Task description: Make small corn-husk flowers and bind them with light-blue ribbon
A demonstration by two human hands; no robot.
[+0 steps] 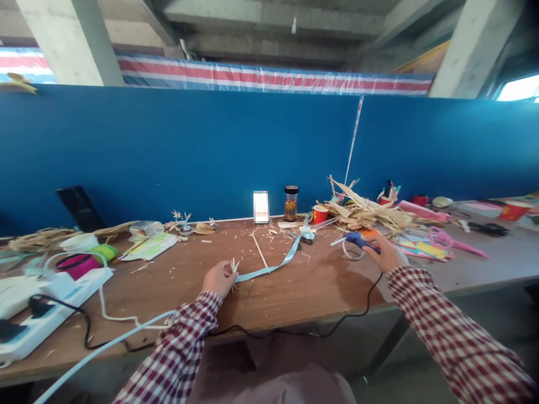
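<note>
Near the table's front edge, my left hand (219, 279) is closed in a pinch on a small pale flower (234, 266) of husk-like petals. A light blue ribbon (265, 271) runs from beside those fingers across the tabletop towards the back. Over on the right, my right hand (385, 255) grips a blue hot glue gun (357, 240), whose black cord (367, 303) trails down and left along the table edge. A clear ring (353, 253) lies just under the glue gun. My right fingers partly cover the gun's handle.
Dried husks (366, 213) are heaped behind my right hand, near pink scissors (457, 244) and a red paper cup (320, 214). A lidded jar (291, 203) stands at the blue partition (210, 151). A white power strip (54, 314) with cables lies left. A thin stick (260, 250) rests mid-table.
</note>
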